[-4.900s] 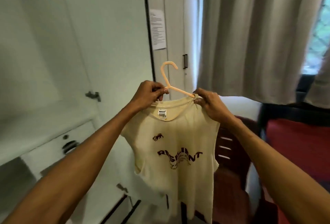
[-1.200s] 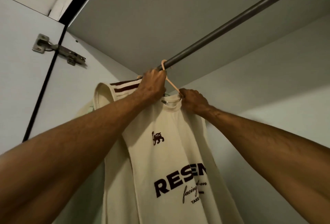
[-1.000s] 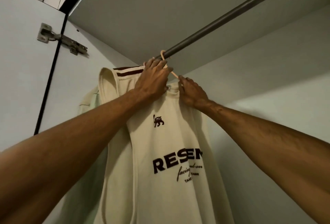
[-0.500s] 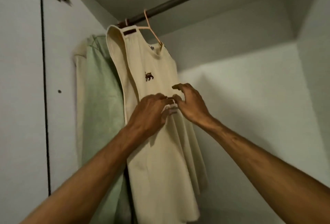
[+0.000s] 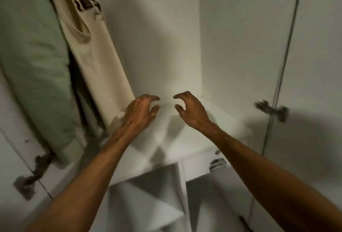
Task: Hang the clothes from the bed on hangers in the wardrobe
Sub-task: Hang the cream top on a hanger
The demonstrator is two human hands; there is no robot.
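we've let go of the shirt [image 5: 96, 61], now hanging left in the wardrobe [image 5: 157, 37] (hanger unseen), so our left hand [image 5: 141, 110] and right hand [image 5: 192, 109] hover empty, fingers loosely curled, free for the next piece.

Cream tee [image 5: 96, 61] w/ dark lettering at left of wardrobe [image 5: 157, 37], just beside pale-green garment [image 5: 33, 55].

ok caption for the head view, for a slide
Empty left hand and right hand hover inside the wardrobe beside the hanging cream t-shirt and green garment.
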